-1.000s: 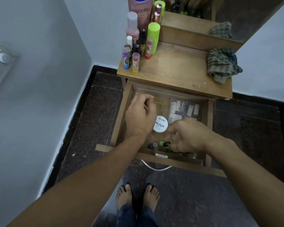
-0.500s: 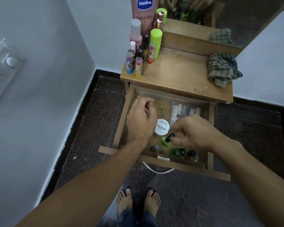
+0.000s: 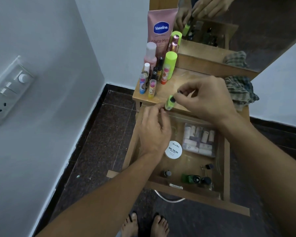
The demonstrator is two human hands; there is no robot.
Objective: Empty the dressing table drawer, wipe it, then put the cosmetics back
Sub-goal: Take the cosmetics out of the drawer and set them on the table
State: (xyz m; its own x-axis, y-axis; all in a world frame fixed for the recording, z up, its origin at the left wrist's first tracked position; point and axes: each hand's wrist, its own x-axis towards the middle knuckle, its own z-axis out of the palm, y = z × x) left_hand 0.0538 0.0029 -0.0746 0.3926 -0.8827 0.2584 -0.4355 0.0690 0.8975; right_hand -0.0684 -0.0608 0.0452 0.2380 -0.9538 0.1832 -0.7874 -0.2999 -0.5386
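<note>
Right hand [image 3: 207, 100]: pinching black cap of green nail polish bottle [image 3: 169, 103], frame centre, above worktop [image 3: 181, 82] front edge.
Left hand [image 3: 155, 132]: curled, fingertips touching bottle base.
Drawer [image 3: 226, 168]: open, lower right; white jar [image 3: 173, 150] inside.

The wooden worktop [image 3: 191, 86] lies just beyond the hands [image 3: 203, 98], its front edge under them; to the left of the hands, at its far left corner, stands a cluster of cosmetics: a pink Vaseline tube [image 3: 159, 31], a pink bottle [image 3: 150, 55], a lime-green capped stick [image 3: 169, 67] and several small lip balms [image 3: 147, 86]; to the right of the hands a crumpled checked cloth [image 3: 241, 91] rests on the worktop; below the hands the open drawer [image 3: 226, 168] carries a white round tin [image 3: 173, 150], a clear pouch of tubes [image 3: 199, 140] and small nail polish bottles [image 3: 193, 178] along its near edge.
</note>
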